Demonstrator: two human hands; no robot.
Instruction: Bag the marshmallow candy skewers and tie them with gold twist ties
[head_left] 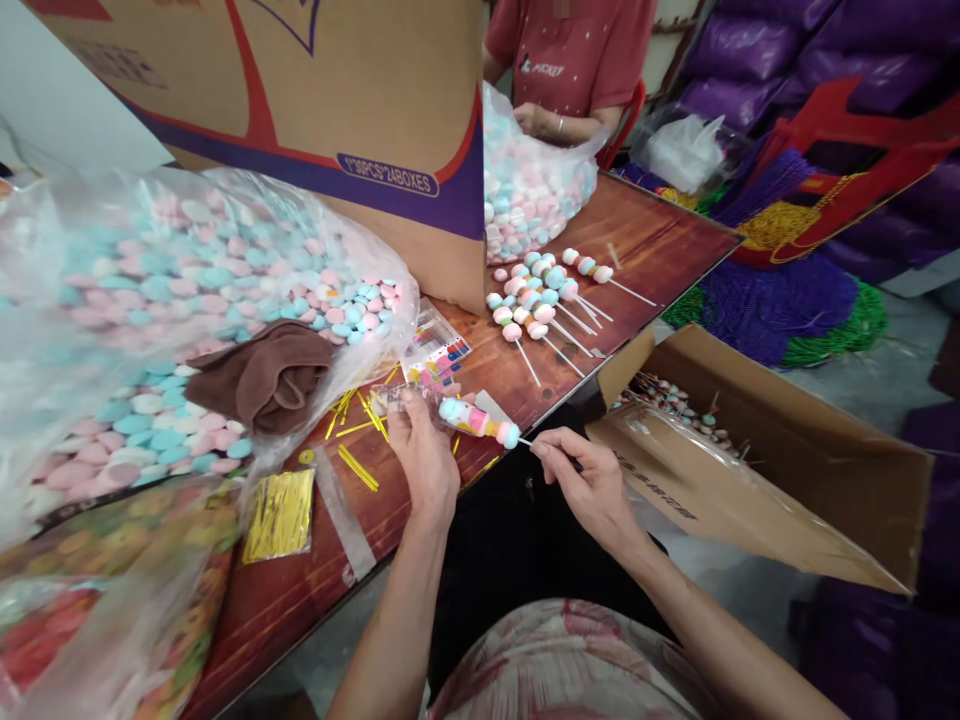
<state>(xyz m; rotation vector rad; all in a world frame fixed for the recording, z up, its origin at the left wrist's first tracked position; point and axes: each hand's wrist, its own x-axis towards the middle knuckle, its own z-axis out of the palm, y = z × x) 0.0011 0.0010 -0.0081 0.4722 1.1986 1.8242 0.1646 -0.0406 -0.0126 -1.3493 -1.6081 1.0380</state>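
Between my hands, over the table's front edge, is a marshmallow skewer (480, 422) of blue, pink, white and orange pieces. My right hand (581, 475) pinches the bare end of its white stick. Clear printed plastic wrap is in the closed fingers of my left hand (421, 445), and the far end of the skewer lies inside that wrap. Flat printed plastic bags (439, 345) lie just beyond my left hand. Loose yellow twist ties (358, 467) are scattered beside it, and a packet of yellow twist ties (279, 515) lies further left. More marshmallow skewers (544, 300) rest in a group on the table.
A large bag of marshmallows (225, 250) fills the left, with a brown cloth (262, 375) on it. A tall cardboard box (337, 110) stands behind. An open carton (795, 430) holding skewers sits at right. Across the table, a person (574, 60) sits beside another marshmallow bag (536, 185).
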